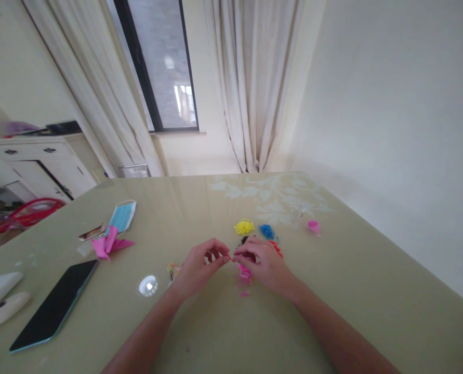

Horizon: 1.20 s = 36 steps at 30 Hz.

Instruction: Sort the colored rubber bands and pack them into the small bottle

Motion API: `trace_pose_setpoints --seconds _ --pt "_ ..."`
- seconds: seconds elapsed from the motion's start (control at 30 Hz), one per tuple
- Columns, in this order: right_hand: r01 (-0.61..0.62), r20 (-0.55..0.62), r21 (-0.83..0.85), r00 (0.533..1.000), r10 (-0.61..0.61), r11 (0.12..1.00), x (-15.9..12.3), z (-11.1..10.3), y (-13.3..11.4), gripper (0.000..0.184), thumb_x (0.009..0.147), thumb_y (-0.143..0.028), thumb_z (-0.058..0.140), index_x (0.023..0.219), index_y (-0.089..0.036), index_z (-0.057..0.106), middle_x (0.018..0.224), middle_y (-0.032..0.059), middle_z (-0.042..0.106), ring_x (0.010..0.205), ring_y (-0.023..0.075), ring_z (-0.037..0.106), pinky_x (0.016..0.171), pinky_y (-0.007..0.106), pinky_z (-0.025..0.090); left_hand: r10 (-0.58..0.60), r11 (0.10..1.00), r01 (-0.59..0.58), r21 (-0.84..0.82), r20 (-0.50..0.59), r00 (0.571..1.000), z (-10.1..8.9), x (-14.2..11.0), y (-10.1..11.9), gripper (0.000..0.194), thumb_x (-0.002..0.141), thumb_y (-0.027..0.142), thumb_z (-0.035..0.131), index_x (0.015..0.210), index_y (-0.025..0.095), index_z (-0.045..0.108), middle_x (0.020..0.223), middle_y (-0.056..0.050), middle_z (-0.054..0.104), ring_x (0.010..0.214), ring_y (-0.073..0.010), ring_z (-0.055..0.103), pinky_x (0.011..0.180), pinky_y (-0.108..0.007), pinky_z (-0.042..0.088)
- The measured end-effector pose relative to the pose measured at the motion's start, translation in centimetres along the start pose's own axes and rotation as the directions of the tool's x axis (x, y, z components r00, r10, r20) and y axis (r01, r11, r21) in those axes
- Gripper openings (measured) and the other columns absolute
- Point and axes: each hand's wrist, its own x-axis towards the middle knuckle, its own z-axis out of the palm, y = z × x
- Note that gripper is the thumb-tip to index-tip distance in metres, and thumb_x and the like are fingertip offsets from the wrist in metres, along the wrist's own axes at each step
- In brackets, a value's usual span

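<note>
My left hand (202, 265) and my right hand (264, 262) meet above the table, fingertips pinched close together. Between them is a small red rubber band (232, 258), gripped from both sides. Around my right hand lie little heaps of rubber bands: yellow (244, 226) and blue (268, 232) beyond it, black (244, 240) and red (277, 249) partly covered by it, and pink (245, 274) below its fingers. Some orange and dark bands (172, 269) show beside my left wrist, partly hidden by it.
On the left of the table (200, 332) are a black-screened tablet (55, 306), a white mouse-like object (5, 310), pink folded paper (110, 244) and a blue face mask (122, 215). A clear round piece (148, 285) sits near my left forearm; a pink cup (313, 226) stands right.
</note>
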Motion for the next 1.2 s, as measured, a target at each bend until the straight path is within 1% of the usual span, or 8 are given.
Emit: trace_pose_setpoints --seconds 0.17,0.33,0.5,0.67,0.73,1.03,1.2 --pt "0.034 0.013 -0.009 0.999 -0.034 0.999 -0.3 -0.9 -0.3 0.009 0.097 -0.024 0.074 0.097 -0.019 0.081 0.082 0.0023 0.069 0.074 0.0148 0.061 0.069 0.026 0.044 0.013 1.000 -0.013 0.003 -0.006 1.000 -0.1 0.0 -0.1 0.021 0.091 0.041 0.072 0.098 0.021 0.074 0.088 -0.002 0.073 0.077 -0.0157 0.063 0.068 -0.027 0.047" --pt "0.011 0.060 0.003 0.998 -0.012 1.000 -0.3 -0.5 -0.2 0.008 0.096 -0.024 0.076 0.094 -0.018 0.081 0.082 0.0017 0.066 0.072 0.0139 0.060 0.067 0.025 0.043 0.023 0.999 -0.023 -0.038 0.006 1.000 0.0 -0.2 -0.1 0.024 0.091 0.043 0.074 0.098 0.021 0.074 0.087 -0.002 0.073 0.077 -0.0161 0.063 0.069 -0.027 0.049" --pt "0.019 0.049 0.048 0.999 -0.021 0.999 -0.3 -0.5 -0.4 0.010 0.096 -0.027 0.076 0.095 -0.019 0.081 0.079 0.0010 0.065 0.072 0.0142 0.059 0.066 0.025 0.042 0.023 0.999 -0.023 -0.047 -0.002 1.000 0.1 -0.3 0.2 0.021 0.089 0.040 0.074 0.097 0.021 0.074 0.086 -0.003 0.072 0.076 -0.0164 0.063 0.067 -0.027 0.049" --pt "0.025 0.038 0.056 0.999 -0.028 0.998 -0.3 -0.8 -0.8 0.014 0.098 -0.023 0.071 0.088 -0.018 0.079 0.077 0.0010 0.064 0.070 0.0137 0.057 0.065 0.026 0.041 0.020 0.999 -0.020 -0.031 -0.004 1.000 0.1 -0.4 0.7 0.021 0.088 0.041 0.074 0.094 0.021 0.075 0.083 -0.003 0.072 0.075 -0.0165 0.063 0.064 -0.026 0.048" --pt "0.028 0.042 0.058 0.999 -0.030 0.998 -0.3 -0.8 -0.8 0.013 0.097 -0.023 0.071 0.088 -0.018 0.079 0.076 0.0009 0.063 0.070 0.0141 0.057 0.065 0.026 0.041 0.022 0.999 -0.023 -0.027 -0.001 1.000 0.1 -0.4 0.7 0.021 0.088 0.040 0.073 0.094 0.021 0.075 0.082 -0.003 0.072 0.074 -0.0165 0.063 0.064 -0.026 0.047" --pt "0.004 0.033 0.022 0.999 -0.005 1.000 -0.4 -0.7 -0.8 0.009 0.094 -0.015 0.070 0.090 -0.018 0.078 0.078 0.0007 0.065 0.071 0.0139 0.058 0.066 0.026 0.041 0.029 0.999 -0.028 -0.015 0.023 0.999 0.1 -0.5 0.7 0.020 0.089 0.039 0.074 0.096 0.021 0.075 0.085 -0.003 0.073 0.077 -0.0168 0.063 0.067 -0.027 0.047" --pt "0.015 0.039 0.019 0.999 -0.015 1.000 -0.3 -0.5 -0.8 0.012 0.094 -0.015 0.068 0.088 -0.018 0.079 0.078 0.0016 0.065 0.071 0.0141 0.058 0.066 0.026 0.042 0.029 1.000 -0.029 -0.007 0.033 0.999 0.3 -0.4 0.9 0.021 0.089 0.040 0.073 0.097 0.021 0.074 0.086 -0.004 0.073 0.078 -0.0171 0.064 0.071 -0.029 0.048"
